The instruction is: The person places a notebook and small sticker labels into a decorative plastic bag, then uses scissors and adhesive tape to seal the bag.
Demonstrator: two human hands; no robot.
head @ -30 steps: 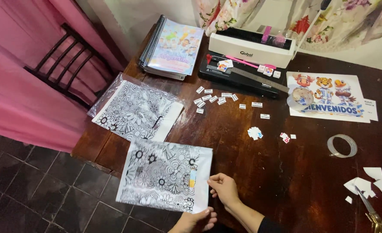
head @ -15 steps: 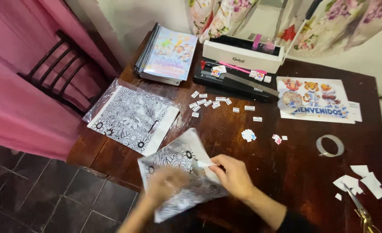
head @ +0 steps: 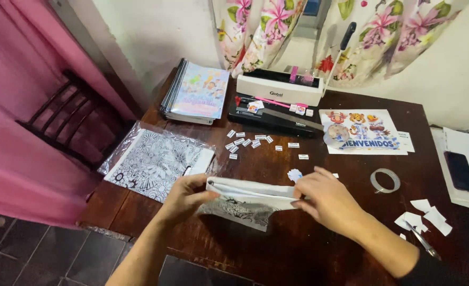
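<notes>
- Left hand (head: 184,195) and right hand (head: 327,198) now pinch opposite ends of the patterned packet (head: 247,200), fingers closed on its edges.
- A second ago it lay flat; now it's lifted and tipped edge-on (opening facing up, it seems), so the handling has moved from table to hands.
- Left of the packet: another patterned sheet (head: 155,161).
- Beyond it: small labels (head: 245,142); right of it, the tape roll (head: 385,180).
</notes>
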